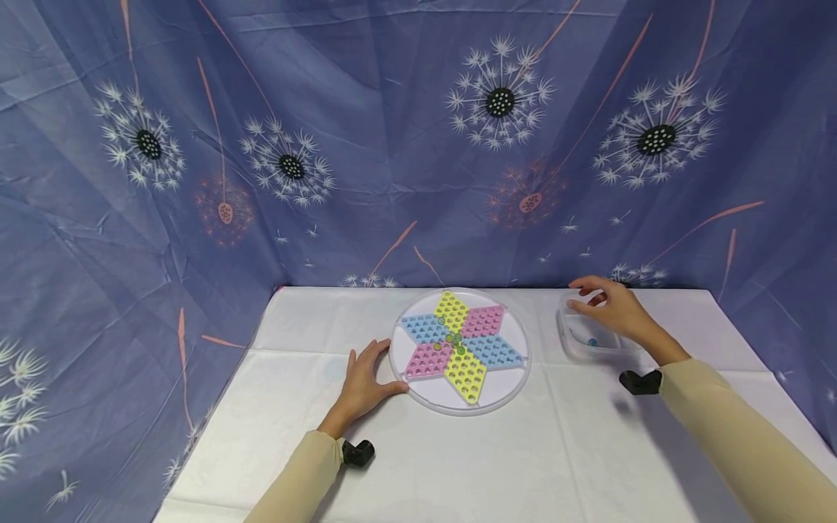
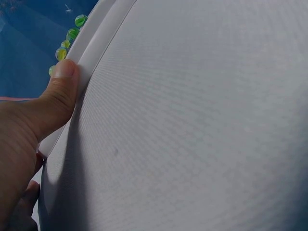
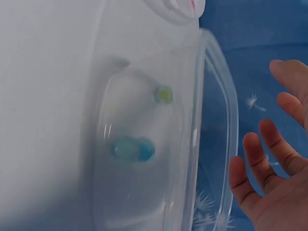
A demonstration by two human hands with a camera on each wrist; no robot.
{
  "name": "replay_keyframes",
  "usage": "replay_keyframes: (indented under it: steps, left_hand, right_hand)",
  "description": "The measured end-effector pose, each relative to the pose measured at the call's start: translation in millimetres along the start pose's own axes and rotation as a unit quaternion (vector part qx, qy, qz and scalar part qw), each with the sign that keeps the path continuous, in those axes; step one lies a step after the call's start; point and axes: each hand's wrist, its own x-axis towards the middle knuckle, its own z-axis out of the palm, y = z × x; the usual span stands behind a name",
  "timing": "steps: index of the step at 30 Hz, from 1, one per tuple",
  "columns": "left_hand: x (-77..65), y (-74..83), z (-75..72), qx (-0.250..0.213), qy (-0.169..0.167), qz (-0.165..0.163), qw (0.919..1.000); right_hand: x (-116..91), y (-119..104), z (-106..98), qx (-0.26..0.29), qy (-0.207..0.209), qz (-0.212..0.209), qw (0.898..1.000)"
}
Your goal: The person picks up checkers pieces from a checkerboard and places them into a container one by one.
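A round Chinese checkers board [image 1: 500, 388] with pink, yellow and blue star points lies on the table, several green marbles [image 1: 461, 350] near its centre. My left hand [image 1: 362, 381] touches the board's left rim with thumb and fingers spread. In the left wrist view, the thumb [image 2: 60, 96] rests against the rim, with marbles [image 2: 61, 53] beyond it. Over the clear plastic container [image 1: 572, 347] is my right hand [image 1: 611, 309], fingers loosely bent. In the right wrist view, the right hand's fingers [image 3: 267, 168] are apart with nothing visible between them. A blue marble [image 3: 146, 149] and a yellowish one [image 3: 164, 95] show in the container.
A white cloth covers the table [image 1: 294, 319]. Behind it and on the left hangs a blue curtain [image 1: 392, 145] with dandelion prints. The container stands to the right of the board, close to the table's back edge.
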Motion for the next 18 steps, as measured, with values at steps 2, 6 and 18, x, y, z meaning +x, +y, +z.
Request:
replay_keyframes:
  steps: [2, 6, 18]
  left_hand:
    - [0.1, 0.7, -0.6, 0.0, -0.002, -0.001, 1.0]
    - [0.3, 0.8, -0.4, -0.001, -0.005, -0.004, 1.0]
    - [1.0, -0.1, 0.9, 0.001, -0.003, -0.005, 1.0]
  right_hand:
    - [1, -5, 0, 0.003, -0.002, -0.009, 1.0]
    - [2, -14, 2, 0.005, 0.003, -0.028, 1.0]
    - [12, -40, 12, 0.008, -0.002, -0.054, 0.998]
